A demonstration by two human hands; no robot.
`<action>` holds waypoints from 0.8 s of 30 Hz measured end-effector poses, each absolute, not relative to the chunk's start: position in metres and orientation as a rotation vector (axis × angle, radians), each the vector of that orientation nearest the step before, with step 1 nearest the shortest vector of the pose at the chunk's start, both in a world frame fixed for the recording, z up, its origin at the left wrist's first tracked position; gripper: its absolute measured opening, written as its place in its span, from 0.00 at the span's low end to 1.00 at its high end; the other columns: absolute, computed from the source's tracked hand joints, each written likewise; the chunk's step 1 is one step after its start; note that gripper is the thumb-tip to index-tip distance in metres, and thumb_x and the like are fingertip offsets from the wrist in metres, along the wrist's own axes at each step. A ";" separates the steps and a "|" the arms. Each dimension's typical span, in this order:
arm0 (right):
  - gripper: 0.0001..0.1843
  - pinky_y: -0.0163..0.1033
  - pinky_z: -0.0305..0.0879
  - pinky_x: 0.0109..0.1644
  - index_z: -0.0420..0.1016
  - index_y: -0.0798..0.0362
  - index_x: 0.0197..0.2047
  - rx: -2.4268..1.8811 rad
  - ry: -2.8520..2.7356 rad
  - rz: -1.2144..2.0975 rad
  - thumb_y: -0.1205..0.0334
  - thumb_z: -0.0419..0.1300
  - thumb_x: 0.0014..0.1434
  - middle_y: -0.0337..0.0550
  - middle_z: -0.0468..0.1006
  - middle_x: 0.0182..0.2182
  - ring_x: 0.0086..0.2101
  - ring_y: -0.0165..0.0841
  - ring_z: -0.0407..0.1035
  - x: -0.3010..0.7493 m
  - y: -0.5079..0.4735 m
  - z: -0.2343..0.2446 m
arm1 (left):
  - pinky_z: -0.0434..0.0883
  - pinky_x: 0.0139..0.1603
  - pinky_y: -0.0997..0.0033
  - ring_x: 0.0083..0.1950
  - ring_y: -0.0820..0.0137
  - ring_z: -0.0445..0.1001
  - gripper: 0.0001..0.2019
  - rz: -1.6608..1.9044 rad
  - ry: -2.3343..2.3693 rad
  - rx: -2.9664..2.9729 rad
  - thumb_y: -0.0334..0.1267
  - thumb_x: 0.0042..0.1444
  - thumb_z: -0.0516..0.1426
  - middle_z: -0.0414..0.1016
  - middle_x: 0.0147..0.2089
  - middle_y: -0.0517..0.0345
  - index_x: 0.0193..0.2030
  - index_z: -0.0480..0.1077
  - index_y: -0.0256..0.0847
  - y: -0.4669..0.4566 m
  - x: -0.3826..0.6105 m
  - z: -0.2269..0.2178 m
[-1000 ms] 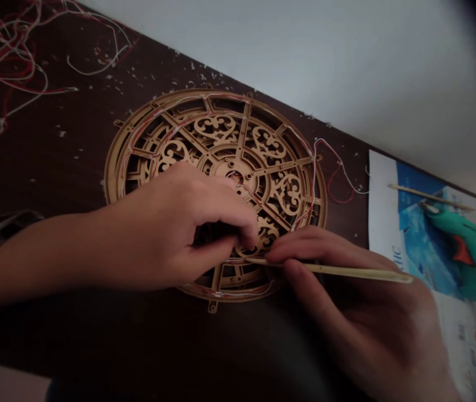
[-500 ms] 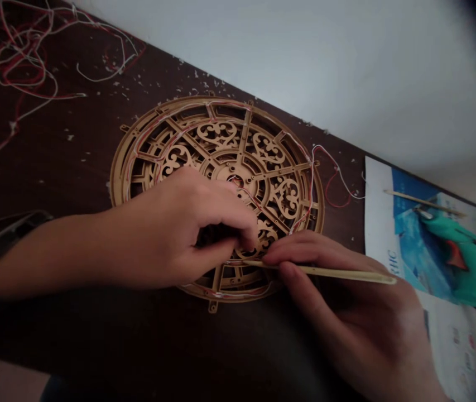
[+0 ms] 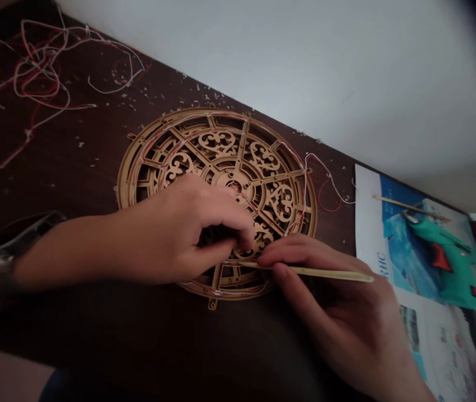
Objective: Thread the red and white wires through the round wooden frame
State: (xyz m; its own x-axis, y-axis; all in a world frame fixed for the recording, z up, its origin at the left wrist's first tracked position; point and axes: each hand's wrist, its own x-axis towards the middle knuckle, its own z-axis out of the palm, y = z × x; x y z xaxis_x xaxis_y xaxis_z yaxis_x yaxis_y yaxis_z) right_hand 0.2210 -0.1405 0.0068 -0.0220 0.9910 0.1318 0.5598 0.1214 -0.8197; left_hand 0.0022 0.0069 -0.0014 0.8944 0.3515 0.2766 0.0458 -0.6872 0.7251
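Note:
A round gold fretwork disc [image 3: 221, 151] with scroll cut-outs lies flat on the dark table [image 3: 74, 167], with thin red and white wire threaded along its ribs. My left hand [image 3: 179, 234] rests on the disc's near half, its fingers curled and pinched down on the wire by a rib. My right hand [image 3: 346, 312] grips a thin wooden stick [image 3: 325, 273] like a pen. The stick's tip lies on the disc right beside my left fingertips.
A tangle of loose red and white wire [image 3: 41, 72] lies at the far left among small white scraps. A printed box [image 3: 430, 268] picturing a green glue gun lies at the right, with a second stick [image 3: 409, 207] on it. A pale wall runs behind the table.
The view has shifted, so the disc and box sit a little lower and further left in the picture. Both hands keep the same hold and place on the disc.

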 end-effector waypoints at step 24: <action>0.06 0.31 0.74 0.40 0.90 0.42 0.45 -1.610 -1.153 0.629 0.57 0.69 0.75 0.38 0.86 0.41 0.38 0.28 0.78 0.232 -0.149 0.010 | 0.76 0.58 0.59 0.55 0.63 0.81 0.08 0.451 0.139 2.461 0.32 0.75 0.60 0.85 0.54 0.51 0.52 0.82 0.43 0.001 -0.001 0.001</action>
State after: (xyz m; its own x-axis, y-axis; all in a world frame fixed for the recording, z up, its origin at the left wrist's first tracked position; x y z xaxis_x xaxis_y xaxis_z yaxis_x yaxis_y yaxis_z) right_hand 0.2319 -0.1494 0.0096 0.4061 0.9036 0.1365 0.3742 -0.0282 -0.9269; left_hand -0.0006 0.0014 0.0012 0.9360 0.2055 0.2857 -0.0082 -0.7990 0.6013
